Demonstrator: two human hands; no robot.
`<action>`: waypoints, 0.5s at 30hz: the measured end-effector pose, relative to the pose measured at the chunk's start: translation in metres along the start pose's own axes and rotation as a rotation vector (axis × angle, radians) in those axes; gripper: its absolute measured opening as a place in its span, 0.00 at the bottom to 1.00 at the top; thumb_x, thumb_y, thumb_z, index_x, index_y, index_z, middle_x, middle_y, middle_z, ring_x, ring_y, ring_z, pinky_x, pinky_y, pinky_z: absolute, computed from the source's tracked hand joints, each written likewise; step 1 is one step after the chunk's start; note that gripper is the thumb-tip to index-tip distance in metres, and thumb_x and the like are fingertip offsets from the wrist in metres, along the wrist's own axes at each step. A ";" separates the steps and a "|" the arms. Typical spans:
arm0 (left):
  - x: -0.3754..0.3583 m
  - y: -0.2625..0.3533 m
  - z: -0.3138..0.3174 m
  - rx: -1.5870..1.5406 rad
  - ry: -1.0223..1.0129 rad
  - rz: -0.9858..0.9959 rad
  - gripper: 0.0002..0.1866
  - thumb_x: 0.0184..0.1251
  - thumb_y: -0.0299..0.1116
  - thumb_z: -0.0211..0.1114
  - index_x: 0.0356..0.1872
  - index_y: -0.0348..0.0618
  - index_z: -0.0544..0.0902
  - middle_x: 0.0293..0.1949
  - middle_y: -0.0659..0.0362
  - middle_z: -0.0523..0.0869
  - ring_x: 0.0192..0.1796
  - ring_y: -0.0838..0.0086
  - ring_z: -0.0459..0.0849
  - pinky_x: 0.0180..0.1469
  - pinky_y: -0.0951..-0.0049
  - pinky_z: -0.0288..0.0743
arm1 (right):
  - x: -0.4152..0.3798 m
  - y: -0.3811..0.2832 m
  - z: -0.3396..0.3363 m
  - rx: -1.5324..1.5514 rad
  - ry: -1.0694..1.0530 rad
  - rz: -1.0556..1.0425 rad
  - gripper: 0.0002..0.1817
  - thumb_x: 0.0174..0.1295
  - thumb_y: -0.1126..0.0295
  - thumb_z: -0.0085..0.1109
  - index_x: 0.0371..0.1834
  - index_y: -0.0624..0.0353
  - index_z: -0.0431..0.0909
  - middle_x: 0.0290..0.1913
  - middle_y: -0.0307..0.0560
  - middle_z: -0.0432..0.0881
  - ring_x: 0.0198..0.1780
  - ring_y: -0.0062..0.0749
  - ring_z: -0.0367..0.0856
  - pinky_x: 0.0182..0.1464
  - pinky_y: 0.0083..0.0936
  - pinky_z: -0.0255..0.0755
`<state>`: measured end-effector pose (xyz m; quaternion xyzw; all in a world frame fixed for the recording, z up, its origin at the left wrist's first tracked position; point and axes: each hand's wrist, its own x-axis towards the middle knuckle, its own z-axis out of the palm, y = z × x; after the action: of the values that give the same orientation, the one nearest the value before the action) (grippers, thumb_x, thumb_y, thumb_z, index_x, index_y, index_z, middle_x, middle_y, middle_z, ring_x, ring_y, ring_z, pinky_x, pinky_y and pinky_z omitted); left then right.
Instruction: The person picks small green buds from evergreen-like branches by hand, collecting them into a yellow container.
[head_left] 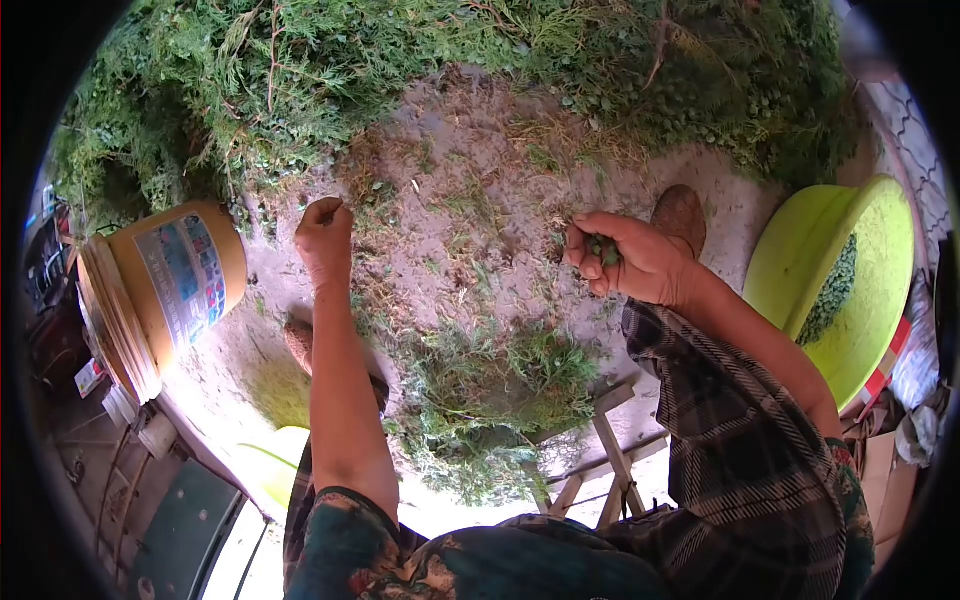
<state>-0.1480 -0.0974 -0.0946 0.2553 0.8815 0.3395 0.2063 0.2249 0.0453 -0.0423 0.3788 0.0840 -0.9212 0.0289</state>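
Note:
Small green pieces (603,249) lie in the curled fingers of my right hand (625,255), which is held palm up above my right knee, near a brown shoe. My left hand (325,235) is closed in a fist over the littered ground at the left; what it holds, if anything, is too small to name. Beyond both hands spreads a large heap of green conifer branches (300,90). A smaller pile of green sprigs (500,375) rests between my legs.
At the left a yellow bucket (215,262) with a printed label lies tilted. A lime-green basin (885,270) holding small green pieces (832,290) stands at the right. Wooden slats (612,450) show below the sprigs. Another lime-green container (285,455) is at lower left.

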 end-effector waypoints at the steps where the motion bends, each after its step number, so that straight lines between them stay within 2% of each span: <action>1: -0.003 0.005 0.000 0.000 -0.004 0.000 0.09 0.54 0.28 0.63 0.35 0.37 0.85 0.25 0.60 0.84 0.28 0.80 0.80 0.31 0.78 0.73 | -0.001 0.000 0.000 0.007 0.010 0.003 0.14 0.68 0.62 0.44 0.32 0.61 0.73 0.29 0.43 0.77 0.24 0.22 0.73 0.24 0.25 0.70; 4: -0.012 0.012 0.004 -0.129 -0.101 -0.065 0.09 0.53 0.27 0.61 0.35 0.37 0.85 0.29 0.57 0.85 0.30 0.76 0.82 0.34 0.76 0.74 | -0.003 0.001 0.000 0.018 0.025 0.002 0.14 0.68 0.62 0.45 0.33 0.61 0.74 0.29 0.43 0.77 0.24 0.23 0.73 0.24 0.25 0.70; 6: -0.014 0.006 0.011 0.147 -0.056 0.229 0.10 0.52 0.27 0.61 0.36 0.40 0.85 0.32 0.54 0.86 0.33 0.70 0.83 0.38 0.72 0.76 | -0.003 0.002 -0.001 0.022 0.028 0.001 0.14 0.68 0.62 0.45 0.33 0.61 0.74 0.29 0.43 0.77 0.24 0.23 0.73 0.24 0.26 0.70; 7: -0.017 0.010 0.012 0.212 -0.055 0.250 0.09 0.52 0.27 0.63 0.35 0.41 0.86 0.36 0.53 0.85 0.35 0.65 0.84 0.41 0.69 0.77 | -0.003 0.002 -0.001 0.036 0.017 0.005 0.14 0.68 0.63 0.45 0.33 0.61 0.74 0.29 0.43 0.77 0.24 0.23 0.73 0.24 0.26 0.70; 11: -0.031 0.020 0.009 0.260 -0.042 0.133 0.09 0.51 0.27 0.65 0.35 0.42 0.85 0.35 0.52 0.85 0.35 0.64 0.84 0.40 0.69 0.77 | -0.001 0.003 -0.003 0.064 -0.004 0.005 0.13 0.68 0.63 0.46 0.32 0.60 0.75 0.29 0.44 0.78 0.24 0.24 0.73 0.24 0.26 0.70; 13: -0.034 0.020 0.009 0.329 -0.020 0.255 0.08 0.51 0.27 0.66 0.34 0.41 0.85 0.33 0.52 0.84 0.34 0.62 0.84 0.40 0.68 0.77 | 0.000 0.002 -0.002 0.059 -0.003 0.005 0.13 0.68 0.63 0.46 0.32 0.61 0.75 0.29 0.44 0.78 0.24 0.24 0.73 0.23 0.26 0.70; 15: -0.031 0.016 0.013 0.314 -0.016 0.297 0.08 0.51 0.27 0.66 0.34 0.41 0.84 0.33 0.51 0.84 0.33 0.62 0.83 0.39 0.67 0.77 | -0.001 0.003 -0.003 0.056 0.001 0.003 0.13 0.68 0.63 0.46 0.32 0.61 0.75 0.29 0.44 0.78 0.24 0.24 0.73 0.23 0.26 0.69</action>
<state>-0.1122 -0.0989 -0.0864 0.4140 0.8746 0.2227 0.1187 0.2276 0.0428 -0.0440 0.3802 0.0577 -0.9229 0.0199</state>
